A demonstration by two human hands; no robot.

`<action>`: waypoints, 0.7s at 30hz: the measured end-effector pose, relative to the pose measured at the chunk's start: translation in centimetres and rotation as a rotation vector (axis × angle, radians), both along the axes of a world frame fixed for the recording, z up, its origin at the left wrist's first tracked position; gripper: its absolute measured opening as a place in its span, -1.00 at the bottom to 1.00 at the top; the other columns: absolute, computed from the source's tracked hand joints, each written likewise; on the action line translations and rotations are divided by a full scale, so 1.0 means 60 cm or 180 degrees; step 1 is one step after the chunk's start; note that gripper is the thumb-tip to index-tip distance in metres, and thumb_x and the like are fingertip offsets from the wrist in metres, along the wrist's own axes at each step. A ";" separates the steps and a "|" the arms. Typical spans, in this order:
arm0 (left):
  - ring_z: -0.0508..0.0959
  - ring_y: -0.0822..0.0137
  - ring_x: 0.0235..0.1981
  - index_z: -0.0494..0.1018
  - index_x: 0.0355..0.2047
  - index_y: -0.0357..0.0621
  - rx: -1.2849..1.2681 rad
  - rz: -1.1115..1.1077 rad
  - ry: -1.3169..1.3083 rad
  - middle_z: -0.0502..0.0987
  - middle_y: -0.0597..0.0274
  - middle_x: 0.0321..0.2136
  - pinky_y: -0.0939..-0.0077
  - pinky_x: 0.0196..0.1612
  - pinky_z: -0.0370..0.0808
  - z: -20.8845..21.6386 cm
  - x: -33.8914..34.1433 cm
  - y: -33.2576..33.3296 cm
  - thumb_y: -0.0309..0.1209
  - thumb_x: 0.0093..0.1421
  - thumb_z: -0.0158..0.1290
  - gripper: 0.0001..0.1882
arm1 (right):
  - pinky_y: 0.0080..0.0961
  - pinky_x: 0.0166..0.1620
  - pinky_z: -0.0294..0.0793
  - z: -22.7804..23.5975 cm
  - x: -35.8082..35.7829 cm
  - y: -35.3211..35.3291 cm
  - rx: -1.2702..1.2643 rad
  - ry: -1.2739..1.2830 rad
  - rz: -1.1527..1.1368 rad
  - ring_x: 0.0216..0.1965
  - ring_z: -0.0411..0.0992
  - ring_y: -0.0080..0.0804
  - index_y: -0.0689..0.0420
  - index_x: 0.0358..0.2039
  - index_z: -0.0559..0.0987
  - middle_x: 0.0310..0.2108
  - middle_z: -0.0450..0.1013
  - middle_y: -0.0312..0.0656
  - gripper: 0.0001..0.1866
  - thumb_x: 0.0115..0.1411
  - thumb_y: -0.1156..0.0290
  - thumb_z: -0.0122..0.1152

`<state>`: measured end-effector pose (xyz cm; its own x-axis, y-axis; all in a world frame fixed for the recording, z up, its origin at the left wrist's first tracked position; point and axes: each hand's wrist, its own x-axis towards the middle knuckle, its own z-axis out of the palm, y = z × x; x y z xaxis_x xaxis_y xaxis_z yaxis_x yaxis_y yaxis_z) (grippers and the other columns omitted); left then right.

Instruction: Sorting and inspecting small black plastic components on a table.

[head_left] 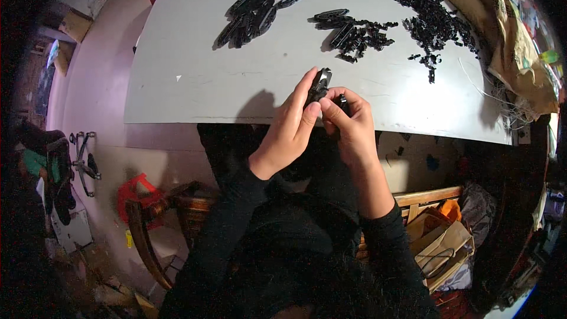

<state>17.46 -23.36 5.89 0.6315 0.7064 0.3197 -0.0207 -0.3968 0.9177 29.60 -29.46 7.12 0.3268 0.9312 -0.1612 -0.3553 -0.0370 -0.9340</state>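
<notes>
Over the near edge of the white table (207, 97), my left hand (289, 124) is closed around a glossy black plastic part (319, 85), held tilted up. My right hand (353, 123) meets it from the right, thumb and fingers pinched at the part's lower end. A small black piece (342, 103) shows within the curled right fingers. Where the two hands meet, the fingers hide the detail. Beyond them lies a small group of long black parts and little black pieces (354, 34).
A pile of long black parts (251, 15) lies at the table's far left. Many small black pieces (434, 20) are heaped at the far right beside a brown paper sack (502, 35). A wooden chair (189, 204) and a box of cardboard (440, 248) flank me below.
</notes>
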 end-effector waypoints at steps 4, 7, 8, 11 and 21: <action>0.31 0.02 0.09 0.05 0.17 -0.33 -0.0179 0.0012 -0.0163 0.27 -0.18 0.07 0.36 0.10 0.22 0.011 -0.004 -0.006 -0.42 0.27 -0.23 -0.52 | -0.77 -0.61 0.10 0.007 -0.012 0.002 0.0035 0.0062 -0.0355 -0.65 0.18 -0.72 0.15 -0.39 0.43 -0.63 0.26 -0.43 -0.86 0.11 0.39 0.18; 0.33 0.06 0.09 0.08 0.17 -0.32 -0.0105 -0.0155 -0.0106 0.30 -0.15 0.05 0.38 0.10 0.23 0.026 -0.002 -0.009 -0.49 0.23 -0.24 -0.52 | -0.77 -0.61 0.08 -0.004 -0.004 -0.006 0.0091 0.0182 -0.0238 -0.65 0.17 -0.72 0.14 -0.41 0.42 -0.64 0.25 -0.43 -0.87 0.13 0.38 0.17; 0.33 0.06 0.09 0.08 0.17 -0.32 -0.0102 -0.0152 -0.0105 0.30 -0.15 0.05 0.38 0.10 0.23 0.026 -0.003 -0.010 -0.49 0.23 -0.24 -0.52 | -0.76 -0.62 0.08 -0.008 -0.001 -0.010 0.0209 0.0138 -0.0042 -0.65 0.16 -0.72 0.13 -0.42 0.42 -0.64 0.24 -0.43 -0.86 0.13 0.38 0.16; 0.37 0.50 -0.43 0.08 0.20 -0.20 -0.0437 -0.0334 0.0199 0.44 0.25 -0.26 0.62 -0.25 0.35 0.032 -0.013 -0.017 -0.38 0.25 -0.20 -0.50 | -0.74 -0.61 0.07 -0.010 0.000 -0.014 0.0247 0.0153 0.0003 -0.64 0.17 -0.71 0.14 -0.42 0.42 -0.65 0.25 -0.43 -0.88 0.14 0.39 0.12; 0.42 0.24 -0.35 0.32 -0.05 -0.13 0.1998 0.1596 0.0993 0.40 0.15 -0.39 0.34 -0.31 0.40 -0.030 0.017 0.185 -0.33 0.09 0.06 -0.60 | -0.60 -0.56 0.26 -0.010 0.086 0.021 0.0186 0.0637 -0.0552 -0.57 0.31 -0.49 0.19 -0.38 0.41 -0.55 0.34 -0.21 -0.71 0.14 0.18 0.03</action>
<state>18.47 -12.24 4.09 0.4163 0.6759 0.6082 0.5092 -0.7275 0.4599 34.78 -28.18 6.50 0.4494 0.8737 -0.1863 -0.5293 0.0924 -0.8434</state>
